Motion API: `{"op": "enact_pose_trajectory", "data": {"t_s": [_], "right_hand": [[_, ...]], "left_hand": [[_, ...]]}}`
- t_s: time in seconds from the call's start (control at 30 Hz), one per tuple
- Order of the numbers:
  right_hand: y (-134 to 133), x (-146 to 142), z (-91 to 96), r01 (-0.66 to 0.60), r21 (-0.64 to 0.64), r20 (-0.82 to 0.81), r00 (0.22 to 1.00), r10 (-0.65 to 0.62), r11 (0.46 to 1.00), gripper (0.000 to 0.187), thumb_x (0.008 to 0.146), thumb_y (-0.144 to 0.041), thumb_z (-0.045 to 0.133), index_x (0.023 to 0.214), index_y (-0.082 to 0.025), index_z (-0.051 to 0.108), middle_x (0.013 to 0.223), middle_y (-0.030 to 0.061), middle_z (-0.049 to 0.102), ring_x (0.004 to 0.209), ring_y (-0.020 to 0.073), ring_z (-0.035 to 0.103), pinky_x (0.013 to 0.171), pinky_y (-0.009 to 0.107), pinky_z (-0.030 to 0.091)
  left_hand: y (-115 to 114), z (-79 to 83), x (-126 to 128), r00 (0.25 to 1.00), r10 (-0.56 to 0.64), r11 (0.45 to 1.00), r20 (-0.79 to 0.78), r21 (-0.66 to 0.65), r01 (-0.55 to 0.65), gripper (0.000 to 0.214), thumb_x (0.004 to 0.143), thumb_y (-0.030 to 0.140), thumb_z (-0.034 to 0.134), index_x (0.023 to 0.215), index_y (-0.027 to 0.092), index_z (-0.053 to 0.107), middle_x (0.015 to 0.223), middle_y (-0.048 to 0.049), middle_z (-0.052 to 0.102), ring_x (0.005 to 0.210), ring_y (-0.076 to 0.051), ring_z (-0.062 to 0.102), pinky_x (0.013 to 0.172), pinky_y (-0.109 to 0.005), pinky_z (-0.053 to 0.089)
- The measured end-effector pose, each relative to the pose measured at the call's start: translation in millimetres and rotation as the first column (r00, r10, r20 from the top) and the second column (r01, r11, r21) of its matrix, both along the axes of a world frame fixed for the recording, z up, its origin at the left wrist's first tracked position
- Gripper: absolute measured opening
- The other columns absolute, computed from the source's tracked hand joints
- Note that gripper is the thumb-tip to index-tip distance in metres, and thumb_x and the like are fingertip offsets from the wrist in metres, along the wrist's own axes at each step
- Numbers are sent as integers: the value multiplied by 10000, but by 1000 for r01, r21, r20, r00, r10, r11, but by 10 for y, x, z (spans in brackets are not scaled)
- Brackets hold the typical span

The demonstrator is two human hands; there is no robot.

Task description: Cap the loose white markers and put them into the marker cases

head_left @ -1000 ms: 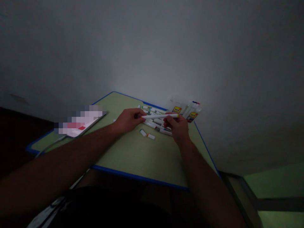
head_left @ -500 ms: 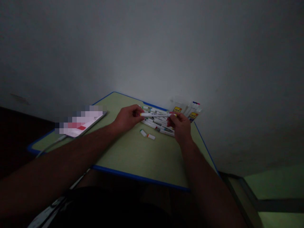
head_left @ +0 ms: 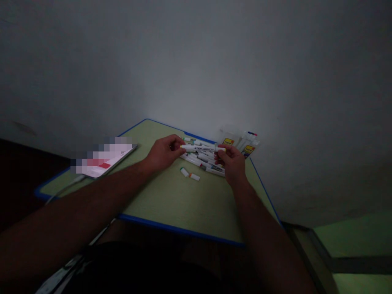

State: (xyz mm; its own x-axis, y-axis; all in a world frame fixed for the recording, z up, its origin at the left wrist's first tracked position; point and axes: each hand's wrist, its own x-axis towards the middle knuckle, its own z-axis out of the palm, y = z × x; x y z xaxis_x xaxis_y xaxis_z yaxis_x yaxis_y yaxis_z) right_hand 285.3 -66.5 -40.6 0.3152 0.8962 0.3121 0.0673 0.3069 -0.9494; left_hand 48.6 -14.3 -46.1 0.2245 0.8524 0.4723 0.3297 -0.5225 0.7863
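Note:
I hold a white marker level between both hands, above a heap of white markers on the green table. My left hand pinches the marker's left end. My right hand grips its right end, where a yellow tip shows. Two loose caps lie on the table just in front of the heap, between my hands.
Clear marker packs with yellow labels lean against the grey wall at the table's far right corner. A tablet with a cable lies at the left. The table has a blue rim; floor drops away on the right.
Both hands have drawn slightly closer along the marker, and the marker has shifted a little to the left over the heap. The loose caps have not moved.

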Motion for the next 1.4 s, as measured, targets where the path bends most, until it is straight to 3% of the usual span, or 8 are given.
{"op": "enact_pose_trajectory", "data": {"t_s": [0.57, 0.67, 0.83, 1.0, 1.2, 1.4], "right_hand": [[14, 61, 61, 67, 73, -93, 994, -60, 995, 290, 672, -342, 778, 887, -169, 688, 666, -15, 682, 563, 115, 630, 487, 233, 527], [8, 113, 112, 124, 96, -124, 986, -112, 988, 283, 663, -318, 775, 883, -162, 690, 680, -7, 695, 573, 113, 636, 496, 228, 537], [9, 210, 168, 227, 110, -190, 960, -204, 968, 285, 637, -280, 759, 882, -152, 690, 667, -6, 692, 567, 113, 639, 479, 213, 528], [6, 278, 204, 308, 104, -202, 938, -283, 946, 283, 621, -261, 750, 875, -156, 681, 679, -21, 675, 550, 106, 630, 471, 216, 536], [-3, 455, 458, 443, 183, -160, 894, -418, 878, 291, 631, -253, 716, 907, -174, 672, 708, -27, 660, 553, 110, 638, 440, 208, 538], [49, 822, 875, 606, 261, -182, 795, -579, 751, 275, 671, -208, 667, 942, -175, 636, 746, -30, 627, 595, 99, 639, 513, 211, 574]], "left_hand": [[64, -98, -26, 997, -36, 999, -63, 36, 38, 265, 770, 277, 669, 1022, 195, 673, 840, -24, 691, 733, -148, 613, 735, -307, 498], [85, -126, -26, 988, -38, 999, -147, 23, 42, 317, 770, 300, 669, 1073, 207, 668, 868, -33, 703, 745, -164, 625, 736, -319, 499], [76, -87, -24, 934, -22, 999, -357, 24, 33, 240, 765, 329, 649, 948, 198, 732, 890, -71, 714, 807, -219, 644, 768, -360, 495], [88, -77, -36, 896, -42, 997, -443, 46, 69, 215, 774, 328, 632, 919, 225, 755, 942, -82, 738, 911, -251, 652, 872, -393, 483], [133, -143, -40, 897, -36, 993, -440, 82, 79, 256, 773, 362, 619, 923, 226, 777, 966, -112, 745, 938, -289, 653, 855, -414, 486], [147, -150, -33, 894, -48, 992, -444, 80, 93, 248, 786, 385, 609, 915, 255, 778, 968, -87, 753, 957, -277, 650, 871, -402, 480]]}}
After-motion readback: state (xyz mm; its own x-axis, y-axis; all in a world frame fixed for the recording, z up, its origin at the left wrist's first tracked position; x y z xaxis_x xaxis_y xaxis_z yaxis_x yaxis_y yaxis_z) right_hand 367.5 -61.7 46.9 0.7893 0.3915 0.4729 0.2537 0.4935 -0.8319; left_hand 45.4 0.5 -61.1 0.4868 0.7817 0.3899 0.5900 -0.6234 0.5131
